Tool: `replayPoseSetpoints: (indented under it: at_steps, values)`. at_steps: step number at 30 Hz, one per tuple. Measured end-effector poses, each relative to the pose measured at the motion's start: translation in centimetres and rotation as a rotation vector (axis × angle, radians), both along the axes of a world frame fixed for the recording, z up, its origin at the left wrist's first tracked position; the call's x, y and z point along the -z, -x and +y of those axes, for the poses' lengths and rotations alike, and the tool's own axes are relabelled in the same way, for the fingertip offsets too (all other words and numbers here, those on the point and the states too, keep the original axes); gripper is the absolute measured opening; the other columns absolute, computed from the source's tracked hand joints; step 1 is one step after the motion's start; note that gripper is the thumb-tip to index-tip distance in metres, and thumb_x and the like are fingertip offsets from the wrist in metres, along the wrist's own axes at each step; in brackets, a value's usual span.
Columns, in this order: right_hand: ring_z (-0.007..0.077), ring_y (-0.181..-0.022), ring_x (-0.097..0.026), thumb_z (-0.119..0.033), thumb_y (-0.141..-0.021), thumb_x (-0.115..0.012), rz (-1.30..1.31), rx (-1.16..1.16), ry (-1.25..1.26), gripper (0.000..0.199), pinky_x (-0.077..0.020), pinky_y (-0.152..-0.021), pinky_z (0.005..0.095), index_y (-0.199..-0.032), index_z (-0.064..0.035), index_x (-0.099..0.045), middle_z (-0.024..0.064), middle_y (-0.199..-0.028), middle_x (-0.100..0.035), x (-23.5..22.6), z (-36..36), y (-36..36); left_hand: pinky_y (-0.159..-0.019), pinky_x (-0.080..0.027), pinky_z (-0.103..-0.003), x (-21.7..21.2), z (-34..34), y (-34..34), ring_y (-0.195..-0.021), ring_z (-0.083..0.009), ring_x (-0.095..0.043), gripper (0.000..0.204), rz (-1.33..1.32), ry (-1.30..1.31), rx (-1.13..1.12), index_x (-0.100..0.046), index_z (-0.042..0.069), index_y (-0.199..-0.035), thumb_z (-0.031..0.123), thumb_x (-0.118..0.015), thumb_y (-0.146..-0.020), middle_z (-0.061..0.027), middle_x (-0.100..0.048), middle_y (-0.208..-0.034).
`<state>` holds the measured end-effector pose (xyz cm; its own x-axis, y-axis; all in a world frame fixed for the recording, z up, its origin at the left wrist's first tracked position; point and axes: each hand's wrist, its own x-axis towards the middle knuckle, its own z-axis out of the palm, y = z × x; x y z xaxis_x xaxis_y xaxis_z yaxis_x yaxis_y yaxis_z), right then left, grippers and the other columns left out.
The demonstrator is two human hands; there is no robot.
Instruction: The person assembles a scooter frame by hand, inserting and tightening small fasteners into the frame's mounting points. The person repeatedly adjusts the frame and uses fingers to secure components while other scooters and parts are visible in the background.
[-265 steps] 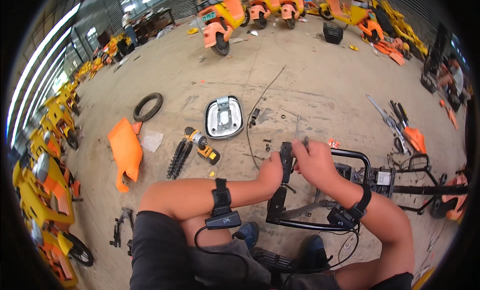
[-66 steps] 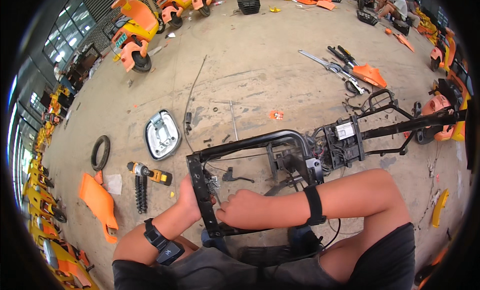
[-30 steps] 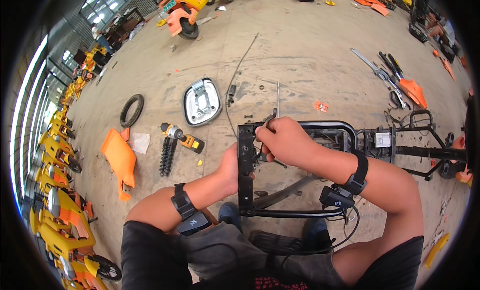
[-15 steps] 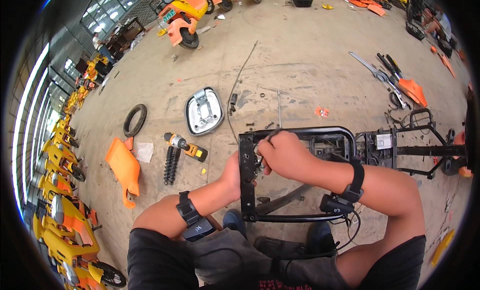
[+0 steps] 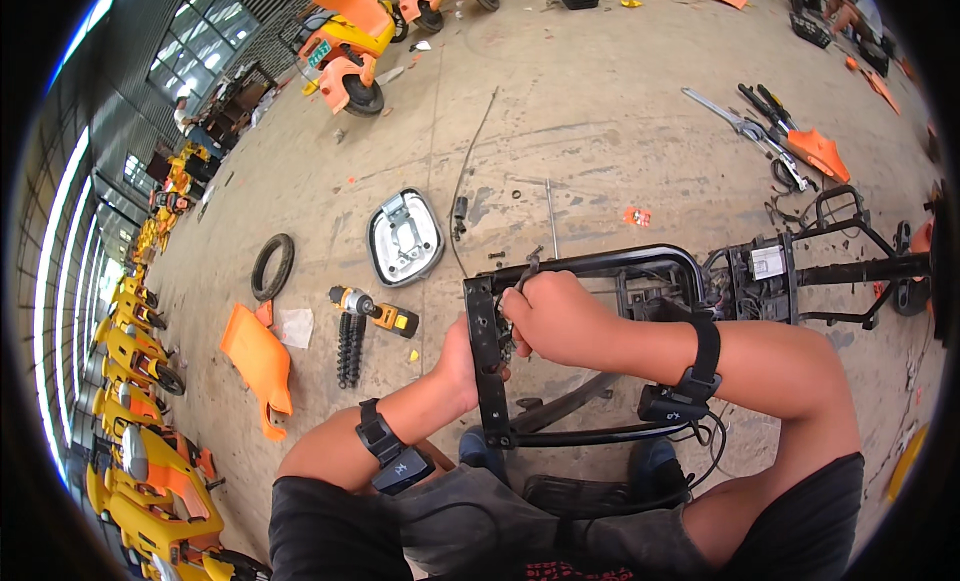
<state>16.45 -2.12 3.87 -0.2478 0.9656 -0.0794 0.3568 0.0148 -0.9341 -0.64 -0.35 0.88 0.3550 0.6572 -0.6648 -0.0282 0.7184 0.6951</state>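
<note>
A black metal vehicle frame (image 5: 660, 252) lies in front of me, with a drilled crossplate (image 5: 487, 326) at its left end. My left hand (image 5: 458, 364) grips the outer side of that plate, its fingers passing beneath. Just inside the plate, my right hand (image 5: 555, 316) is closed in a fist around a thin dark metal tool (image 5: 531, 270), whose end pokes out above the fist by the frame's upper tube. The tool's exact kind and its lower end are hidden. Small metal parts by the right fingertips are too covered to make out.
Left of the frame lie a yellow-black power drill (image 5: 373, 312), a black coil-spring shock absorber (image 5: 350, 349), an orange panel (image 5: 256, 366), a tire (image 5: 272, 267) and a silver-black cover (image 5: 405, 237). Beyond are a long rod (image 5: 552, 219), cutters (image 5: 768, 106) and parked scooters (image 5: 350, 56).
My view has shifted and tilted slightly. The right hand has turned a little, and more of the dark tool shows above it. The left hand stays against the plate.
</note>
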Motion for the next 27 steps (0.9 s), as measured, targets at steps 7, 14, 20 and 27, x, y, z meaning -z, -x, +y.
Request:
replayPoseSetpoints:
  at_steps: [7, 14, 20, 27]
  values:
    - [0.0381, -0.060, -0.060, -0.023, -0.095, -0.055, -0.090, -0.092, -0.228, 0.027, -0.0497, -0.057, 0.0416, -0.083, 0.0005, -0.063, 0.0137, -0.067, -0.063, 0.0, -3.0, 0.1, -0.050, -0.037, -0.028, 2.3, 0.5, 1.2, -0.056, -0.0133, -0.047, 0.038, -0.054, 0.139, -0.188, -0.057, 0.017, -0.083, 0.045, -0.033, -0.095, -0.0020, -0.059, -0.073]
    - [0.0323, -0.069, -0.065, -0.015, -0.082, -0.064, -0.377, -0.494, -0.705, 0.027, -0.0520, -0.058, 0.0428, -0.106, -0.0054, -0.058, 0.0108, -0.075, -0.061, 4.1, -7.1, 0.6, -0.047, -0.040, -0.030, 1.4, 0.5, 0.4, -0.057, -0.0162, -0.054, 0.041, -0.031, 0.118, -0.154, -0.055, 0.017, -0.076, 0.046, -0.032, -0.095, 0.0002, -0.056, -0.066]
    - [0.0331, -0.070, -0.066, -0.020, -0.082, -0.064, -0.245, -0.296, -0.434, 0.022, -0.0524, -0.062, 0.0423, -0.090, 0.0003, -0.061, 0.0162, -0.072, -0.064, 2.9, -5.3, -0.4, -0.050, -0.042, -0.033, -1.7, -0.6, -3.1, -0.057, -0.0194, -0.053, 0.040, 0.001, 0.151, -0.298, -0.058, 0.014, -0.080, 0.045, -0.035, -0.092, -0.0040, -0.058, -0.069]
    - [0.0158, -0.053, -0.062, -0.022, -0.090, -0.052, 0.077, -0.045, 0.086, 0.029, -0.0499, -0.054, 0.0316, -0.083, 0.0043, -0.061, 0.0098, -0.061, -0.061, 0.6, -0.3, -1.5, -0.049, -0.038, -0.031, 0.6, 0.1, -0.4, -0.058, -0.0159, -0.048, 0.042, 0.090, 0.067, -0.169, -0.057, 0.014, -0.082, 0.046, -0.031, -0.094, -0.0020, -0.054, -0.068]
